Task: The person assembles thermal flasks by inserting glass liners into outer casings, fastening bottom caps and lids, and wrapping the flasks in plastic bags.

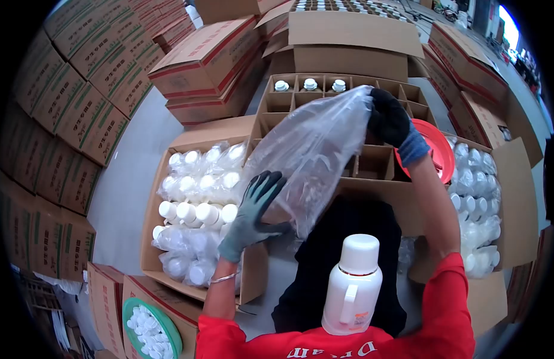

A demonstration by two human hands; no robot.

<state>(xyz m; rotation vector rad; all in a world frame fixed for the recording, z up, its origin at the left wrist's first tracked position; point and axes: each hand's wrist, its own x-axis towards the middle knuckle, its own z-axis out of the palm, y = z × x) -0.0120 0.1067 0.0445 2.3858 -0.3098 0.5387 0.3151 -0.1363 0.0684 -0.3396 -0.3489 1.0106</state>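
white flask [352,290], clear bag [310,149] between hands [253,212]

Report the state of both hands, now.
Left hand: open, spread over the clear plastic bag.
Right hand: closed, holding the gathered end of that bag.
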